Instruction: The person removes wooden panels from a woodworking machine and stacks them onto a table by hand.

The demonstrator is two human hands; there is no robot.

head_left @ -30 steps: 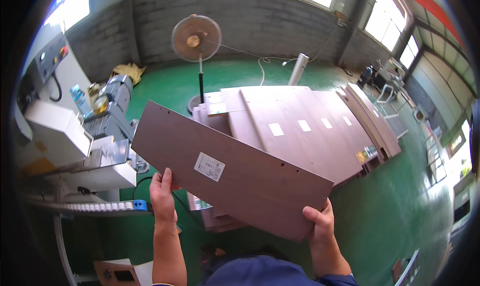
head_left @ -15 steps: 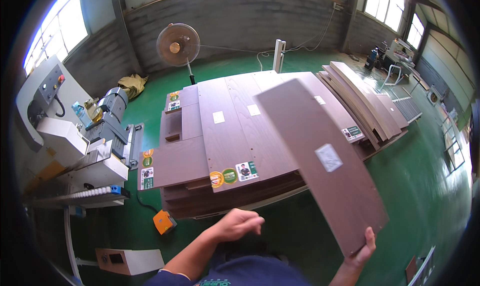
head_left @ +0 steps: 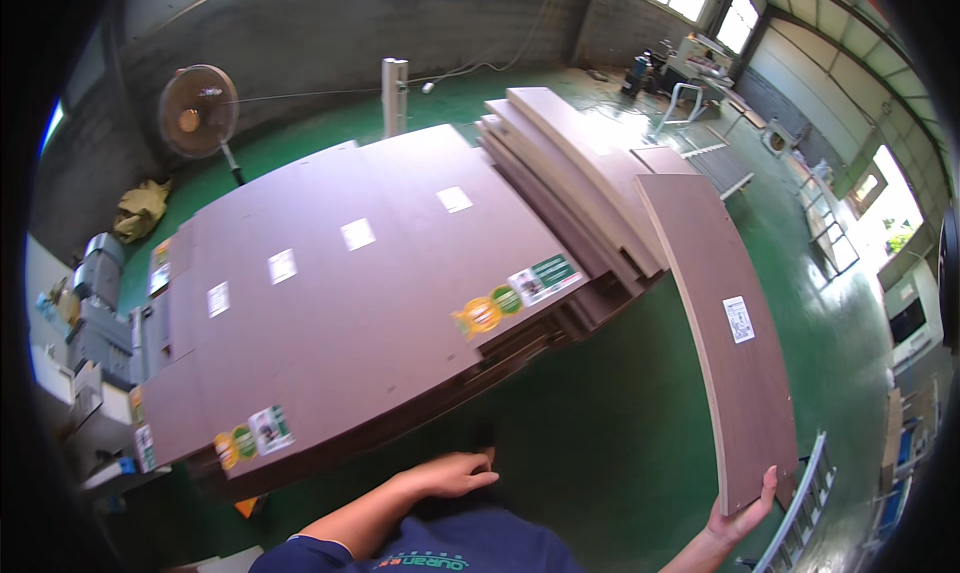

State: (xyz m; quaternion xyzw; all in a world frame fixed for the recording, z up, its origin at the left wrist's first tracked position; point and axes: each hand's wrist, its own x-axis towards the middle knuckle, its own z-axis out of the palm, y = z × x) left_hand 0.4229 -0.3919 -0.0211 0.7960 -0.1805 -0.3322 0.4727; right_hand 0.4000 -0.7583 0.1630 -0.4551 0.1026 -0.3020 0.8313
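My right hand (head_left: 745, 518) grips the lower end of a long brown wood-grain panel (head_left: 705, 273), thumb on its face. The panel stands up at a tilt to the right of the stack and carries a white label near its middle. My left hand (head_left: 455, 475) is closed with nothing visible in it, held low before my body and apart from the boards. Ahead and to the left lies a broad stack of similar brown panels (head_left: 350, 303), with white labels on top and round yellow and green stickers along the near edge.
A second pile of narrower panels (head_left: 570, 163) stands behind the big stack on the right. A pedestal fan (head_left: 200, 113) is at the far left, near grey machinery (head_left: 100, 303). A metal roller rack (head_left: 800, 508) stands close by my right hand. The floor (head_left: 600, 423) is green.
My view has turned right, so the stack now sits farther left. The panel in my right hand has swung right, away from over the stack, and stands more upright. My left hand stays closed.
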